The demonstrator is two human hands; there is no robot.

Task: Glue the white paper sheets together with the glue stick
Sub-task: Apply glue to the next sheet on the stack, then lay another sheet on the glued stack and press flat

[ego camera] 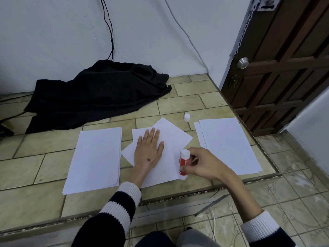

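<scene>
A floor of pale green tiles (53,148) is seen from above, bounded by a white wall across the top of the frame and a dark wooden door (284,68) at the upper right. A black cloth (96,97) is heaped at the upper left, against the wall. Three groups of white paper are laid out across the middle: a left stack (96,157), a right stack (229,145), and between them two overlapping sheets (170,139), the upper one turned askew. The left hand (148,148) is pressed flat on these centre sheets, fingers straight. The glue stick (184,164), red with white ends, is gripped by the right hand (204,164) at the sheets' lower right edge. A white cap (187,117) is stood on the tiles just above the centre sheets.
</scene>
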